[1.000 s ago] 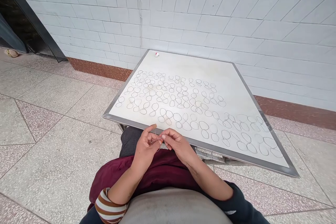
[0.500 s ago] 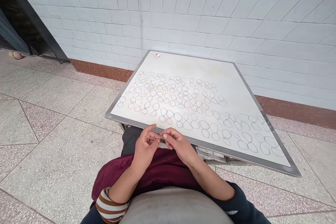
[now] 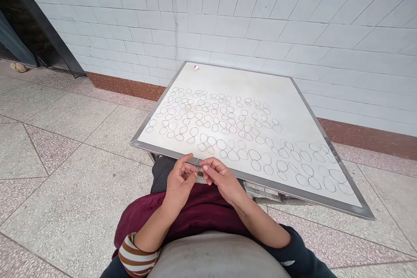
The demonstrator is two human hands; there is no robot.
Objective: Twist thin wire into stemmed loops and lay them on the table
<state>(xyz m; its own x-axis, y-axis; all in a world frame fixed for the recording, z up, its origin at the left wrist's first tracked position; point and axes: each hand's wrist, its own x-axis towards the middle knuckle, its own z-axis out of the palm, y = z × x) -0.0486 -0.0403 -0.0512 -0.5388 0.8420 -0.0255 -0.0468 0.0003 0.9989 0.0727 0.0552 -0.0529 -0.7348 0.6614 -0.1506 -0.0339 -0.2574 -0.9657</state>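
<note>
Close to the table's front edge, my left hand pinches a thin strand, its index finger stretched out past the pinch. My right hand is closed beside it, thumb and forefinger pressed together on the same fine strand. Whether the strand is thread or wire I cannot tell. Both hands hang over my lap, fingertips nearly touching. Past them on the white table lie many thin dark loops, several of them shaped like a figure eight.
A small white and red object sits at the table's far left corner. A metal frame edges the tabletop. Behind stands a white tiled wall, with a cord hanging down it. A dark doorway is at the left.
The fingers of both hands have shifted slightly around the strand. The loops on the table look the same.
</note>
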